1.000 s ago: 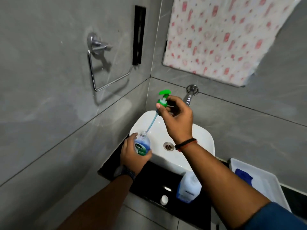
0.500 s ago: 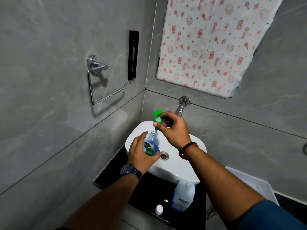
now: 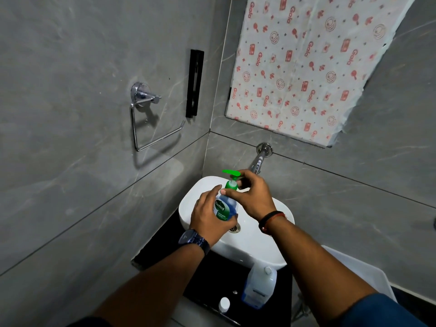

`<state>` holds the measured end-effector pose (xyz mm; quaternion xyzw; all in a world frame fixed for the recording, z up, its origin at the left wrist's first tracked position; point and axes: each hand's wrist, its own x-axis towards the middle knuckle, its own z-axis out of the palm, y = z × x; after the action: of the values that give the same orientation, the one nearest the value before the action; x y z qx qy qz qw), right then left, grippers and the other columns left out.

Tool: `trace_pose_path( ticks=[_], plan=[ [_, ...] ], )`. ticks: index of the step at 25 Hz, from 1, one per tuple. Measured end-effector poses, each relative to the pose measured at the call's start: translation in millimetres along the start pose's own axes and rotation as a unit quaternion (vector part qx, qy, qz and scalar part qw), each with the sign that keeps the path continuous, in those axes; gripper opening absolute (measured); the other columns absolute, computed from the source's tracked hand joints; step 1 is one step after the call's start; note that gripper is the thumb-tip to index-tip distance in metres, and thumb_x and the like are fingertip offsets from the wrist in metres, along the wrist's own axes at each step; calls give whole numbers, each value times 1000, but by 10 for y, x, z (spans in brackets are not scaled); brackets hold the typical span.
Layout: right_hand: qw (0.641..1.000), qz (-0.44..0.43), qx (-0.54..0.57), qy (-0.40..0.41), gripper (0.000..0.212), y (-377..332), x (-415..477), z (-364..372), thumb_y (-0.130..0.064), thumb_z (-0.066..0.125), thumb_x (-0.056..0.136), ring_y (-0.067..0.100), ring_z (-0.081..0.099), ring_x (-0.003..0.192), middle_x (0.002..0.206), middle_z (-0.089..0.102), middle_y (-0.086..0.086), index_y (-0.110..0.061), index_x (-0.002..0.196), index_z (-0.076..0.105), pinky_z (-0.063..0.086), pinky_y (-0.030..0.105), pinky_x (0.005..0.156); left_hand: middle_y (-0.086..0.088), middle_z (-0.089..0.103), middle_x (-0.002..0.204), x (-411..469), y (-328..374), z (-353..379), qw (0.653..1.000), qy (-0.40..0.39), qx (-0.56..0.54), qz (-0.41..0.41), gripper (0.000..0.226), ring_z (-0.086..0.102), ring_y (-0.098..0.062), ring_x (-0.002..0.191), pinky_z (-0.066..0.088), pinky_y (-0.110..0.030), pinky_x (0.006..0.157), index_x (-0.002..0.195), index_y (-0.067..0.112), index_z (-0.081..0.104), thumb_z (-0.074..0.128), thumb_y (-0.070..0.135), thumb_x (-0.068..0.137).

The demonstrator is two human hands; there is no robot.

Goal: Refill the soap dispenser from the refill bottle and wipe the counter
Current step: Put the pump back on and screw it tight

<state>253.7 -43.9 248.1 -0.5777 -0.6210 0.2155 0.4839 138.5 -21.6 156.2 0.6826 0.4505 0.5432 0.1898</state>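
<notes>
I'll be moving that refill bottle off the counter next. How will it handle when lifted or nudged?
The refill bottle stands upright on the black counter; its squat body probably resists tipping. Its neck looks open, with a small white cap lying beside it, so tilting may spill. Fill level is unclear, so weight is uncertain.

The left hand (image 3: pixel 210 220) is covering most of the soap dispenser (image 3: pixel 225 206) label, the right hand (image 3: pixel 252 197) is hiding the pump collar behind its fingers, the drain (image 3: pixel 234 228) is peeking out only partly below the left hand, and the refill bottle (image 3: pixel 259 289) label is blurring beyond reading.
</notes>
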Motion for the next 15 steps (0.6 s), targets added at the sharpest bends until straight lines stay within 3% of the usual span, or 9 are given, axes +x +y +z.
trace_pose_path(
  ticks=[4,7,10,15],
  plan=[
    [999,5,-33,-3,29,-6,-25,49,-16,78,73,19,58,82,91,63,8,-16,100,71,52,34,81,1,60,111,25,-5,-16,1000,3,5,-6,85,59,-16,99,46,-21,82,126,28,49,79,37,47],
    [998,34,-34,40,18,-24,-49,72,-22,81,71,14,51,65,71,56,1,-20,83,68,49,34,67,-1,61,110,26,-15,-42,1000,5,17,-4,85,60,-18,97,48,-24,82,125,25,50,81,36,47],
    [996,56,-43,61,31,-39,-75,103,-38,85,64,11,44,59,66,49,-2,-22,74,59,44,31,57,-1,61,110,7,-10,-65,1000,0,24,-4,84,60,-18,98,49,-25,83,125,23,51,82,35,48],
    [997,60,-2,57,12,-36,-82,178,-18,77,73,14,49,62,66,55,-4,-20,74,65,51,41,69,-6,61,110,4,13,-113,1000,-10,17,-9,87,61,-23,97,50,-29,82,126,20,52,84,30,47]
  ],
)
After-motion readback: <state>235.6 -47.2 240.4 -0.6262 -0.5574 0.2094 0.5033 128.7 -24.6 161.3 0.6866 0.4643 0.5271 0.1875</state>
